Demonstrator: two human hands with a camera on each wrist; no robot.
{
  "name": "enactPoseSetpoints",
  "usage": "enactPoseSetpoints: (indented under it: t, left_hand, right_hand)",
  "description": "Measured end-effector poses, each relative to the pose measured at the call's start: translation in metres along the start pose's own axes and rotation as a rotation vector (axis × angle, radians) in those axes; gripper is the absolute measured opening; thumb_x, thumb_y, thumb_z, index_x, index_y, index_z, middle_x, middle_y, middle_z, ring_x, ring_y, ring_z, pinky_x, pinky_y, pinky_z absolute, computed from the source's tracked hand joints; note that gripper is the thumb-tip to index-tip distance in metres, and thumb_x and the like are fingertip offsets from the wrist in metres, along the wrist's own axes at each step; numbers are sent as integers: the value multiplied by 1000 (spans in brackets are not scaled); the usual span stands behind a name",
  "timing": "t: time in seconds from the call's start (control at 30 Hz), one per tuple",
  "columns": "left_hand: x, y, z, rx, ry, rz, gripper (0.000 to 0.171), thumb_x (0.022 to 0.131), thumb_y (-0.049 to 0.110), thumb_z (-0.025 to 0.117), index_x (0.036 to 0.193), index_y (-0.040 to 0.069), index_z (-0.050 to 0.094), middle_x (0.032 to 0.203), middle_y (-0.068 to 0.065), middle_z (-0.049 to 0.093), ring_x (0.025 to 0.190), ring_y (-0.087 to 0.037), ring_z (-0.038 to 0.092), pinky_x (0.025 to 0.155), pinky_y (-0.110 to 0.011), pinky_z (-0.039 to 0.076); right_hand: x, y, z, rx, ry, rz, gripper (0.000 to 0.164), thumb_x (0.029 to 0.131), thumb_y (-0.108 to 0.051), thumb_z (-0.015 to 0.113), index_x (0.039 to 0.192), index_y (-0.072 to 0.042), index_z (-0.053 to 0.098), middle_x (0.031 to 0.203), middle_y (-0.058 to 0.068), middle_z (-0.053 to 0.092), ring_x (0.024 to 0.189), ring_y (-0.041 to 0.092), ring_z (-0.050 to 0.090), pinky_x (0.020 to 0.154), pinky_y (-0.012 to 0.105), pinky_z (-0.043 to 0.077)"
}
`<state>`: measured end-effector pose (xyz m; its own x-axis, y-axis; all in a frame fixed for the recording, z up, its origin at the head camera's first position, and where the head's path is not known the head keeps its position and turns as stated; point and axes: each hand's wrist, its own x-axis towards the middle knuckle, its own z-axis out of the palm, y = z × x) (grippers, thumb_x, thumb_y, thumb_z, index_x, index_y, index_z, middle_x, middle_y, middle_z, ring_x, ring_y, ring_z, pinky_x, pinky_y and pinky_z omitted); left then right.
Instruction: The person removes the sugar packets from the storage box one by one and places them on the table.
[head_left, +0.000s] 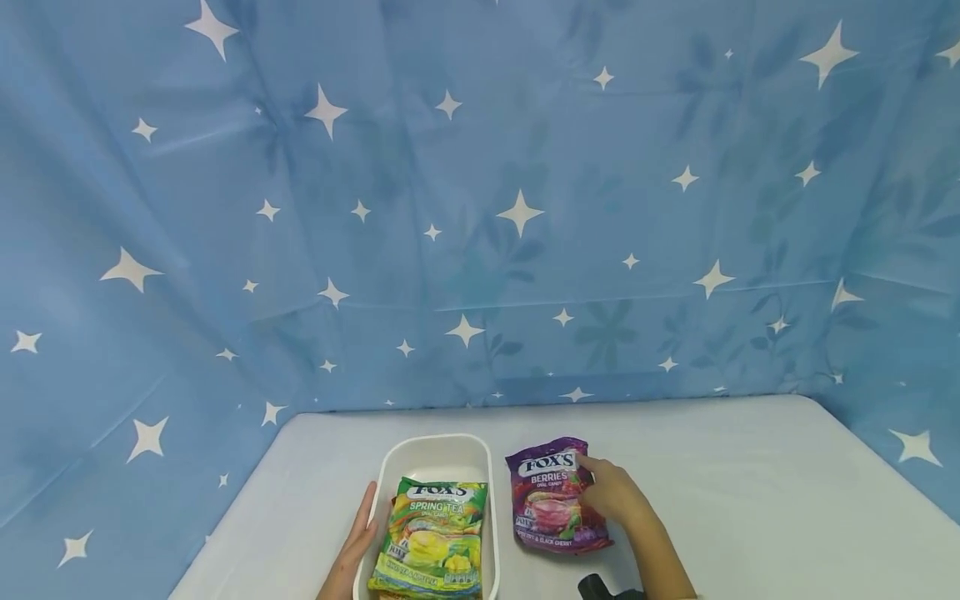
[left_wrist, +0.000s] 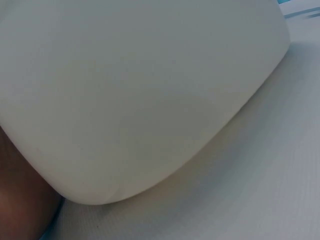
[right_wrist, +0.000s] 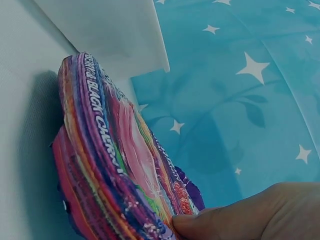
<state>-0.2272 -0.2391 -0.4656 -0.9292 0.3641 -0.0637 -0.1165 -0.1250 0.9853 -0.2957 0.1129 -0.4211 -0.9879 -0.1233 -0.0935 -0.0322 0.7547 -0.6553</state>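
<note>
A purple bag of Fox's Berries candy is to the right of a white plastic container. My right hand holds the bag by its right side, and in the right wrist view the thumb presses on the printed face. Inside the container lies a green and yellow bag of Fox's Spring Tea candy, partly covering another packet. My left hand rests along the container's left side, its fingers straight. The container's smooth outer wall fills most of the left wrist view.
Both candy bags and the container are on a white-covered table. Behind it hangs a blue curtain with white stars. A black object shows by the right wrist at the bottom of the head view.
</note>
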Motion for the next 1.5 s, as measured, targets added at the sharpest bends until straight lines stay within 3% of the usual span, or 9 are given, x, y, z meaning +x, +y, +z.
enactPoseSetpoints:
  t: [0.17,0.33,0.67,1.17,1.5]
  left_hand:
    - [4,3,3,5,24,46,59,100,38,13,138,25,-31,147,-13,-31,133,-41,-23,105,-61,-1]
    - [3,5,3,-8,34,24,60,100,41,15,139,29,-29,147,-8,-32,134,-39,-25,106,-61,-2]
    - [1,5,1,-33,38,-6,61,99,44,16,138,32,-30,147,-3,-33,134,-35,-27,106,-61,-7]
    - [2,1,4,-77,50,12,59,99,42,18,141,33,-24,149,2,-29,135,-27,-29,106,-58,-12]
    - [-1,1,6,-52,83,1,60,99,43,19,141,33,-23,150,3,-27,136,-26,-28,106,-58,-12]
  right_hand:
    - [4,4,-1,-19,9,-9,60,70,1,62,128,7,47,127,33,46,119,52,39,90,58,41]
    - [7,5,0,-27,9,1,60,70,1,62,127,8,47,127,33,46,118,51,40,88,55,43]
    - [9,7,2,-22,-25,32,60,70,1,61,128,7,46,129,34,44,120,52,37,93,61,37]
    - [9,15,3,-19,-61,50,62,71,1,60,130,8,43,130,35,41,121,52,36,94,61,37]
    - [7,15,3,-45,-48,40,62,71,-1,61,130,8,43,129,35,43,121,53,36,96,62,33]
